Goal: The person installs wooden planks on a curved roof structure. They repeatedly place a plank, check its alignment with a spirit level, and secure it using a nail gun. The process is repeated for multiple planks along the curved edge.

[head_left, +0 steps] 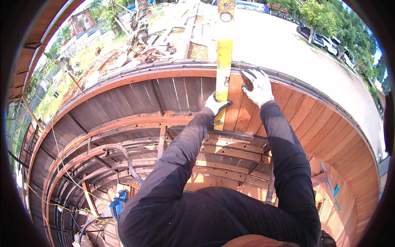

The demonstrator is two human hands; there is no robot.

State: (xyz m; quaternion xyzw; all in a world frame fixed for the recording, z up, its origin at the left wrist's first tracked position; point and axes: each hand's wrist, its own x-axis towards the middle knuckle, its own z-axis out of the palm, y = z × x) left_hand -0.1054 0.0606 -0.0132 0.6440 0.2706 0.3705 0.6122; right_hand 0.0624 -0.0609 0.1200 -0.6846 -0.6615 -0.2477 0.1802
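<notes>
A long yellow spirit level (224,45) stands upright against the wooden planking, its upper end reaching past the top edge. My left hand (215,104), in a white glove with dark fingertips, is closed around its lower part. Beside it, my gloved right hand (259,87) grips the upper end of a reddish-brown plank (235,96) just right of the level, its fingers curled at the rim. Part of that grip is hidden by the hand itself. More reddish planks (304,111) run to the right; darker boards (135,96) with narrow gaps line the left.
Curved wooden ribs (164,120) strewn with sawdust lie below my arms. A grey hose (131,162) bends near my left arm, above a blue power tool (118,202). A yellow cord (45,201) trails at lower left. Stacked timber and a pale road lie beyond the rim.
</notes>
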